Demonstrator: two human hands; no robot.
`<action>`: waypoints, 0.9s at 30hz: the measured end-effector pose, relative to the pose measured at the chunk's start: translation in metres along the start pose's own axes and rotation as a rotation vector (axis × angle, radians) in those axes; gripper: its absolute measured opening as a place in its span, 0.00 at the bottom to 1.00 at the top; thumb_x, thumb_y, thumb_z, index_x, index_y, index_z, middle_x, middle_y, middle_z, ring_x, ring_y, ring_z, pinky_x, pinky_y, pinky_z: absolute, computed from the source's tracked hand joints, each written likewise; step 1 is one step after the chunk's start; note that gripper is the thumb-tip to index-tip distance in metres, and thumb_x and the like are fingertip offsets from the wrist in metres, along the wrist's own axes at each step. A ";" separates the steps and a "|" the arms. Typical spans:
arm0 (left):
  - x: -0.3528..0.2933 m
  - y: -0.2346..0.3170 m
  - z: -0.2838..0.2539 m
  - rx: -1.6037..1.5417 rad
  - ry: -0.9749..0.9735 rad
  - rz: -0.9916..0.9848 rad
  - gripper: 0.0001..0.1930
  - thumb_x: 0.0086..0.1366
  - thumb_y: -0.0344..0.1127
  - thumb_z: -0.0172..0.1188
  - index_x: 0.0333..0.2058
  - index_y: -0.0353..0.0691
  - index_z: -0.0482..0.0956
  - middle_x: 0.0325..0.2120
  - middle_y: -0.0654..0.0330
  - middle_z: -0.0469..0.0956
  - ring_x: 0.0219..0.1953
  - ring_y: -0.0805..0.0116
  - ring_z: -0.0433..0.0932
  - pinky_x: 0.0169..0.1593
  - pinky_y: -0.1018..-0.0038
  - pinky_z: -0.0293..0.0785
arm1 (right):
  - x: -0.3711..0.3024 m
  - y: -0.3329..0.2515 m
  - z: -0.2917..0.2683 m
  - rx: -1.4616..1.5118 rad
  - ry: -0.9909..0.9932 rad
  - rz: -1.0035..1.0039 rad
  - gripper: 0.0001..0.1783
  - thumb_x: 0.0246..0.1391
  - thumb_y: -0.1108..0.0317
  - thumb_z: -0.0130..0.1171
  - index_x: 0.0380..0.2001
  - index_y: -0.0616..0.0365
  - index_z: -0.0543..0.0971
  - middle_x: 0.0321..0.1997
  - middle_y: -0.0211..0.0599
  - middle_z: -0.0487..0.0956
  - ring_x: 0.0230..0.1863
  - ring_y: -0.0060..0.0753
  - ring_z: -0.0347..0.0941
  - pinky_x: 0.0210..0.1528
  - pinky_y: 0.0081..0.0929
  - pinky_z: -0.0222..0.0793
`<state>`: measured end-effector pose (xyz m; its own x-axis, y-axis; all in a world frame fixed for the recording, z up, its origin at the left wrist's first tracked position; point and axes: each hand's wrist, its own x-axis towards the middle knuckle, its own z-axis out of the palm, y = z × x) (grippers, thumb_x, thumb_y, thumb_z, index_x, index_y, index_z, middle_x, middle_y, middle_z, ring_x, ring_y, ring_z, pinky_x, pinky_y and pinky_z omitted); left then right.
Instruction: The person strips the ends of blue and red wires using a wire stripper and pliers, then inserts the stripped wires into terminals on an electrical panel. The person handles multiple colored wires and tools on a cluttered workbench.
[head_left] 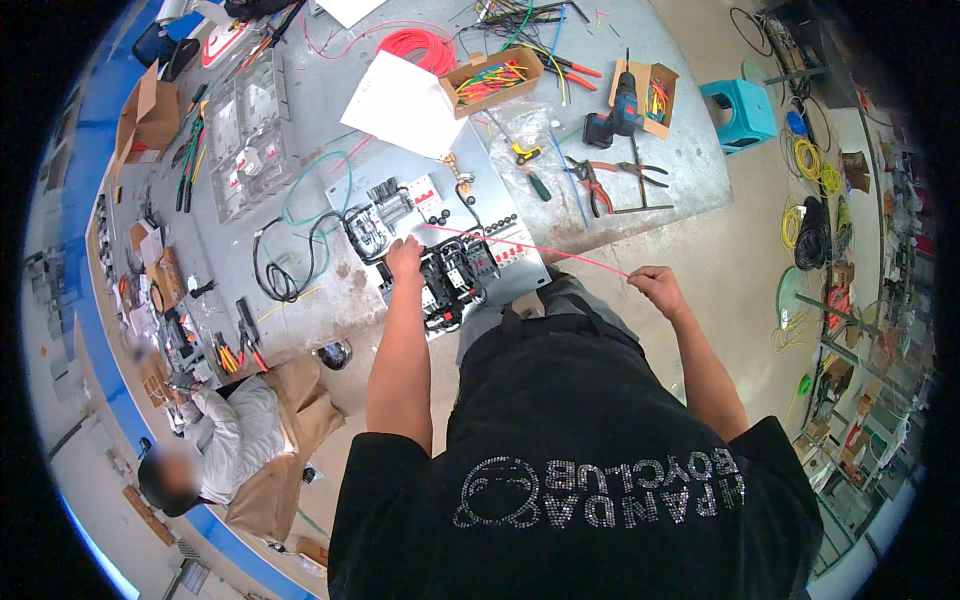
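A metal mounting plate (520,270) with electrical parts lies at the table's near edge, against my body. My right hand (657,290) is off to the right, pinching one end of a thin red wire (540,245). The wire stretches left across the plate, its far end over the parts near my left hand. My left hand (404,260) rests among the black contactors (450,272), fingers bunched downward; whatever they hold is hidden. Behind it sit a grey terminal part (390,203) and a white breaker (424,192). More breakers with red marks (510,253) line the plate's right side.
Beyond the plate lie white paper (403,105), a box of coloured cable ties or sleeves (492,80), a cordless drill (618,112) and pliers (597,187). A clear organiser (250,140) stands left. Another person (235,430) sits at lower left; a teal stool (740,115) stands right.
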<state>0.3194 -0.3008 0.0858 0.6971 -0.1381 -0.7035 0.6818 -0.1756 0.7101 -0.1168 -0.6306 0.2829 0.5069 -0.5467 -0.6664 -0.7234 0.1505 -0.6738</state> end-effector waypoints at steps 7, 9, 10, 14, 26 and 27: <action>-0.036 0.053 0.058 -0.178 -0.204 -0.265 0.15 0.73 0.33 0.49 0.53 0.32 0.66 0.53 0.48 0.75 0.57 0.52 0.76 0.60 0.55 0.73 | 0.022 0.004 -0.008 0.025 -0.033 0.104 0.12 0.50 0.63 0.66 0.31 0.61 0.87 0.23 0.28 0.78 0.23 0.19 0.68 0.26 0.23 0.64; -0.031 0.050 0.067 -0.247 -0.204 -0.321 0.16 0.74 0.32 0.48 0.56 0.34 0.63 0.54 0.48 0.75 0.58 0.50 0.75 0.62 0.52 0.71 | 0.031 0.005 -0.007 0.034 -0.066 0.120 0.12 0.50 0.62 0.66 0.30 0.60 0.87 0.21 0.27 0.76 0.21 0.18 0.67 0.23 0.22 0.62; -0.031 0.047 0.072 -0.265 -0.180 -0.331 0.15 0.74 0.33 0.48 0.55 0.36 0.65 0.53 0.50 0.75 0.57 0.52 0.76 0.61 0.52 0.72 | 0.035 0.005 -0.006 0.041 -0.078 0.125 0.12 0.51 0.62 0.65 0.30 0.60 0.87 0.20 0.26 0.75 0.20 0.18 0.66 0.22 0.21 0.60; -0.036 0.040 0.100 -0.322 -0.148 -0.340 0.13 0.75 0.35 0.48 0.54 0.37 0.68 0.52 0.54 0.76 0.55 0.58 0.77 0.60 0.54 0.74 | 0.048 0.014 -0.008 -0.003 -0.087 0.143 0.12 0.51 0.61 0.65 0.30 0.59 0.87 0.19 0.26 0.75 0.19 0.18 0.66 0.21 0.21 0.60; -0.007 0.029 0.112 -0.213 -0.112 -0.336 0.08 0.74 0.33 0.52 0.49 0.40 0.71 0.47 0.54 0.79 0.50 0.59 0.80 0.54 0.59 0.80 | 0.093 0.029 0.002 -0.278 -0.047 0.076 0.16 0.49 0.57 0.64 0.30 0.60 0.88 0.25 0.39 0.84 0.28 0.30 0.79 0.35 0.30 0.75; -0.006 0.029 0.114 -0.195 -0.096 -0.339 0.08 0.74 0.34 0.52 0.49 0.40 0.71 0.47 0.54 0.79 0.50 0.59 0.80 0.53 0.59 0.80 | 0.097 0.033 0.003 -0.285 -0.047 0.082 0.15 0.50 0.58 0.64 0.30 0.60 0.88 0.24 0.38 0.83 0.26 0.28 0.78 0.33 0.29 0.74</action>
<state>0.3103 -0.4159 0.1076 0.4080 -0.1966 -0.8916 0.9052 -0.0401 0.4231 -0.0901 -0.6763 0.1958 0.4579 -0.5028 -0.7332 -0.8618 -0.0487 -0.5049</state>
